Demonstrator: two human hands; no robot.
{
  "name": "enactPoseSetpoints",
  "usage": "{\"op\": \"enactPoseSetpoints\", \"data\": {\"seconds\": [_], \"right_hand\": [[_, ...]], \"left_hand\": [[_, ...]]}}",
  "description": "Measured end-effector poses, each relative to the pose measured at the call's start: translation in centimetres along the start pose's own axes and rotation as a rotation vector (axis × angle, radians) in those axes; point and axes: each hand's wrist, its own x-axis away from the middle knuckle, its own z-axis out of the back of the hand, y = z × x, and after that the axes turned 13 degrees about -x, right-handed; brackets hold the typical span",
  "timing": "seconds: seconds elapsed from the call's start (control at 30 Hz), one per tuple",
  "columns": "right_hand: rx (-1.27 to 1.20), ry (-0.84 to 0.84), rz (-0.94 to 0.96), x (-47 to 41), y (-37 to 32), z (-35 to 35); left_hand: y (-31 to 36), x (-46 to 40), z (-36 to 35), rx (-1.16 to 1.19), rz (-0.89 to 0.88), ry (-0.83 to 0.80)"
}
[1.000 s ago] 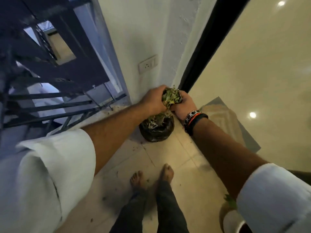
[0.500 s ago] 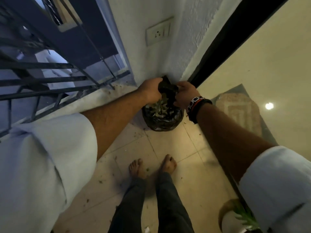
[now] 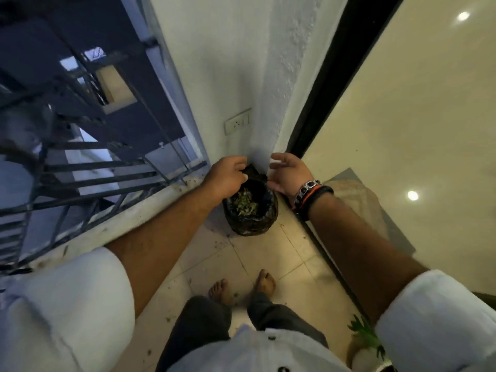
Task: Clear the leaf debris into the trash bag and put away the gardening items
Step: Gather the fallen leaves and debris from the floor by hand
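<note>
In the corner where the wall [image 3: 214,63] meets the black door frame [image 3: 330,84], a dark bag [image 3: 251,214] is sat on the tiled floor [image 3: 268,253], mouth up, with a heap of leaves [image 3: 244,202] seen inside it. So the debris that can be seen is mostly bagged already, though small crumbs are scattered on the tiles around the bare feet [image 3: 243,287].

The left hand [image 3: 228,178] is held over the bag's near-left rim with fingers curled in; the far edge of the plastic looks pinched by it, but that can't be told for sure since the fingertips are hidden. The right hand [image 3: 288,173] is spread, fingers apart, nothing gripped, hovering just beside the right rim.

The thing that matters: the bag opening lies straight below and between both hands, slightly closer to the left. Its axis is upright, so the rim would probably be gathered inward from both sides. The right hand has a bit further to go.

A plant [image 3: 366,336] in a pale pot is seen near the right sleeve [image 3: 434,318], probably one of the items left to be put away. A socket [image 3: 237,124] is mounted on the wall above, and a railing [image 3: 94,170] runs along the left.
</note>
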Motion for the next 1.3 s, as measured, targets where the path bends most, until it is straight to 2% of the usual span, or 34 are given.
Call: {"op": "enactPoseSetpoints", "data": {"seconds": [0.17,0.3,0.73,1.03,1.2,1.3], "right_hand": [[-0.161,0.063,0.031,6.4,-1.2,0.0],[-0.217,0.134,0.106,10.1,-1.6,0.1],[-0.697,0.577,0.345,24.9,2.0,-0.4],[-0.843,0.925,0.494,37.7,8.8,2.5],[-0.905,1.144,0.531,45.4,16.2,3.2],[-0.962,1.247,0.52,50.0,21.6,2.5]], "left_hand": [[3.7,4.4,1.1,0.029,-0.078,0.033],[5.7,6.5,1.3,0.007,-0.19,-0.004],[10.9,15.8,0.4,-0.273,-0.62,-0.359],[13.1,28.2,-7.2,-0.353,-0.915,-0.643],[10.8,36.4,-12.8,-0.415,-0.988,-0.801],[7.9,41.5,-16.2,-0.483,-1.089,-0.889]]}}
